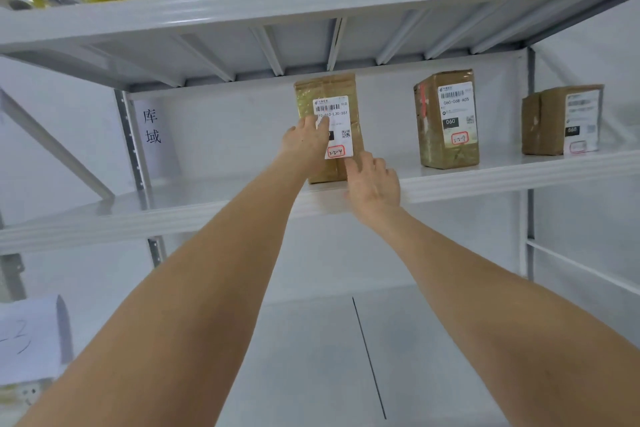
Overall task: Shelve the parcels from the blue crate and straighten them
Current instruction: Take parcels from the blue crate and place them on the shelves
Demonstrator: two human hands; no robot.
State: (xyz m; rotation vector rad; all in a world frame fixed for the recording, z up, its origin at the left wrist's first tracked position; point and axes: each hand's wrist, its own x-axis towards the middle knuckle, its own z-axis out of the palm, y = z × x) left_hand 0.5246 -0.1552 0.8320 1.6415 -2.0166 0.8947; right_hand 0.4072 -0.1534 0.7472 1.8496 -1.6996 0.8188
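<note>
White shelving lined the wall. On the middle shelf [485, 177] the left parcel [341, 121] stood upright, label outward. The left hand [304, 140] lay flat on its face and the right hand [374, 182] touched its lower corner, neither grasping, apparently squaring it.

on the left parcel [332, 87] that i touch i read "10-010-l30-551" and, in a red box, "3-2-4", the middle parcel [446, 121] says "060-068-a05", "060" and "3-2-7", and the paper sign [152, 126] on the post [131, 135] "库域".
</note>
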